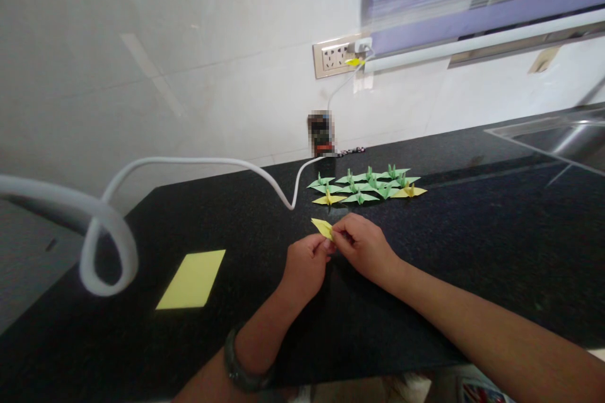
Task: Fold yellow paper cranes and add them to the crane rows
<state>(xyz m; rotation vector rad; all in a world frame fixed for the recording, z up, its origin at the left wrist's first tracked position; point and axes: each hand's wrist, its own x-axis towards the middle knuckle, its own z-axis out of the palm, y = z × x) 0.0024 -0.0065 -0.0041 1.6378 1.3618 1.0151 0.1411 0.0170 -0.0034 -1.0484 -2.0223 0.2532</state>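
Note:
Both hands meet over the black countertop (472, 245) and pinch a small folded piece of yellow paper (322, 227). My left hand (306, 264) is closed, gripping the paper's lower edge from the left. My right hand (363, 245) is closed too, pinching the same piece from the right with its fingertips. The paper's pointed end sticks out to the upper left. Just beyond the hands lie several finished paper cranes (366, 186), green and yellow, set in rows.
A flat yellow paper sheet (193, 279) lies at the left of the counter. A white cable (203, 164) loops from the near left to a wall socket (336, 58). A metal sink (562, 138) sits at the far right.

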